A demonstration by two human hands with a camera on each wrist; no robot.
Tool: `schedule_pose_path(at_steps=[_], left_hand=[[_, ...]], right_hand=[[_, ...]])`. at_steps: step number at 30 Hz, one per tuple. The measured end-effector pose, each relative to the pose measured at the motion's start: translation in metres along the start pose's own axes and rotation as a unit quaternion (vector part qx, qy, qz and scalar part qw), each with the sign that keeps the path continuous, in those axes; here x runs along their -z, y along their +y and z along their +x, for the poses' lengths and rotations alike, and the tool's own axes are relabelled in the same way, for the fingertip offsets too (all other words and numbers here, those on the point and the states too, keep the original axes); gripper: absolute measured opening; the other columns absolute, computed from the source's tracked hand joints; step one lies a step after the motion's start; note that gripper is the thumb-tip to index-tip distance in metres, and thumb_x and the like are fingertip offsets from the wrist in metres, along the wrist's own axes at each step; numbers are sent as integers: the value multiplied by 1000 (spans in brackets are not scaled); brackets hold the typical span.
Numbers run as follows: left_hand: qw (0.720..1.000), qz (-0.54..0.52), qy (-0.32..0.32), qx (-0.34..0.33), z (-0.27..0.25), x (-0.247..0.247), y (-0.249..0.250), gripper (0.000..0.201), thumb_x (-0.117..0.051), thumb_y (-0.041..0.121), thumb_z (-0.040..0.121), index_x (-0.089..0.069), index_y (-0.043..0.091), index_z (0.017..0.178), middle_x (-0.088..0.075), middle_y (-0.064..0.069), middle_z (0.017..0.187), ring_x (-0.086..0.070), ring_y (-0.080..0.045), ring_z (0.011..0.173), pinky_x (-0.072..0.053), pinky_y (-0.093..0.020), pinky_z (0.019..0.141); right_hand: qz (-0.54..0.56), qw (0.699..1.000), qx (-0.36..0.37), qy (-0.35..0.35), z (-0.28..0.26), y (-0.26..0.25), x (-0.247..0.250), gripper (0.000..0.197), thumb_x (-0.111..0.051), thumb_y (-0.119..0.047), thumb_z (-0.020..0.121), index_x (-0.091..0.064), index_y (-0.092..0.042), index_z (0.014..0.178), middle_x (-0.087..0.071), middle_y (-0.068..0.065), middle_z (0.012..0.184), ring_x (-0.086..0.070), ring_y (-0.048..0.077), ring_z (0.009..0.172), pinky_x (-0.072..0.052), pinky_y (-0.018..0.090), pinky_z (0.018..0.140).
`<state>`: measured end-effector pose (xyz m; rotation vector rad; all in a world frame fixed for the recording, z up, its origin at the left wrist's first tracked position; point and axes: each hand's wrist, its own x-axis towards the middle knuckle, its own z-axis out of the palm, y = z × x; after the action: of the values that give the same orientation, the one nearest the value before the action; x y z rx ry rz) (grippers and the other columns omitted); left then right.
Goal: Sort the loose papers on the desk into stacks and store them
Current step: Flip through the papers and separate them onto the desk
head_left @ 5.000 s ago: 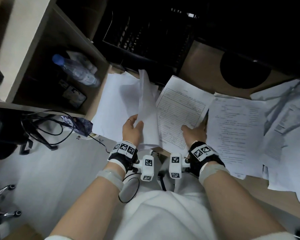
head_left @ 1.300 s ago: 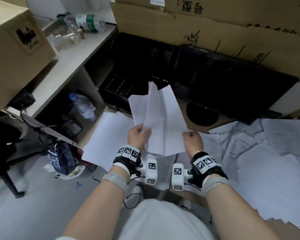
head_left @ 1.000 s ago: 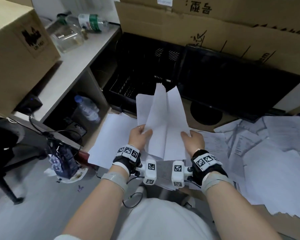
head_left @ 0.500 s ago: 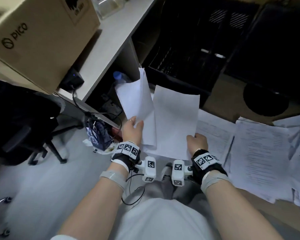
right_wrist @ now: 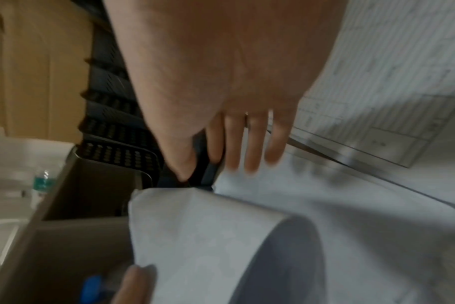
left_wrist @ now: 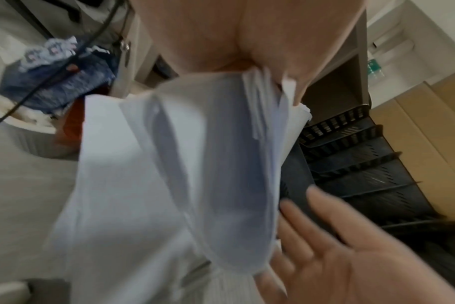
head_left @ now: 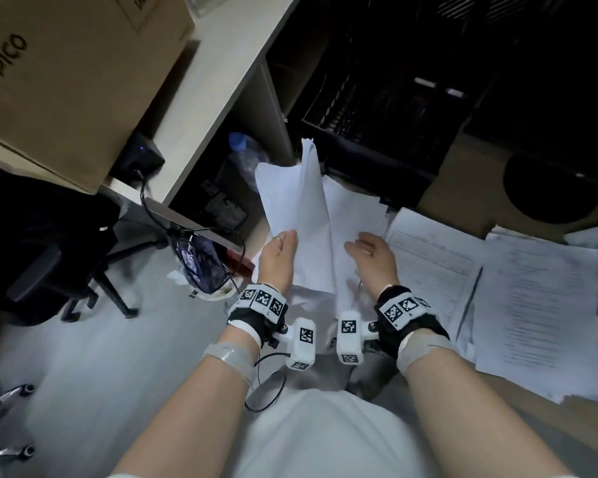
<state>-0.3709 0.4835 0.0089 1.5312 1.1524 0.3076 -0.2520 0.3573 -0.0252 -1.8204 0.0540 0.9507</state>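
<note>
Nearest the person, the left hand (head_left: 277,258) grips a bent sheaf of blank sheets (head_left: 296,215) by its lower edge, held upright above the flat pile of blank paper (head_left: 353,210) at the desk's left end, while the right hand (head_left: 372,255) hovers flat and relaxed just right of the sheaf, holding nothing. Right of that pile lie printed forms (head_left: 428,267) and a loose overlapping spread of printed pages (head_left: 539,298), so sorting looks only begun. Beyond the pile stands the black tiered paper tray (head_left: 366,108); whether anything is stored there is too dark to tell.
</note>
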Motion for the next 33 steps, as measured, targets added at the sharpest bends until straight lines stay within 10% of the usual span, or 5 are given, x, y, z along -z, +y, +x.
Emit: schedule_pose_path(at_steps=[6,15,22,25,33], left_hand=[[990,-99,-81,56,-2,-31,16,49,-54,45,95,-64,8,126,-68,-7,126,-62,-23,121,-44,-44,111],[989,-118,-85,31,-6,-27,18,24,-49,37,104,-66,19,104,-71,9,100,-66,2,92,-50,-17,87],[988,-129,-83,30,-8,-22,13,28,-50,37,103,-66,14,107,-70,5,100,-65,-9,97,-51,-20,91],[990,-121,-75,21,-9,-20,13,28,-49,35,104,-62,12,113,-64,11,98,-60,0,92,-46,-3,75],[992,-106,-72,15,-6,-16,11,29,-46,37,105,-62,12,105,-63,11,94,-59,-1,89,-44,-4,71]], right_hand=[[-24,988,88,-124,-25,-35,21,65,-71,-31,90,-43,-24,148,-41,-10,152,-37,4,137,-29,24,114],[-6,977,79,-199,-42,-26,21,103,-87,-36,73,-26,-30,155,-46,-16,145,-49,-7,124,-41,19,103],[28,975,86,-205,-50,-23,15,82,-82,-16,79,-30,-38,137,-49,-35,116,-52,-26,101,-44,5,86],[30,976,79,-201,-51,-22,12,98,-84,-19,76,-23,-28,152,-46,-34,123,-49,-24,108,-41,8,93],[15,980,64,-190,-53,-24,8,115,-87,-25,74,-9,-24,159,-28,-9,160,-38,2,137,-33,30,116]])
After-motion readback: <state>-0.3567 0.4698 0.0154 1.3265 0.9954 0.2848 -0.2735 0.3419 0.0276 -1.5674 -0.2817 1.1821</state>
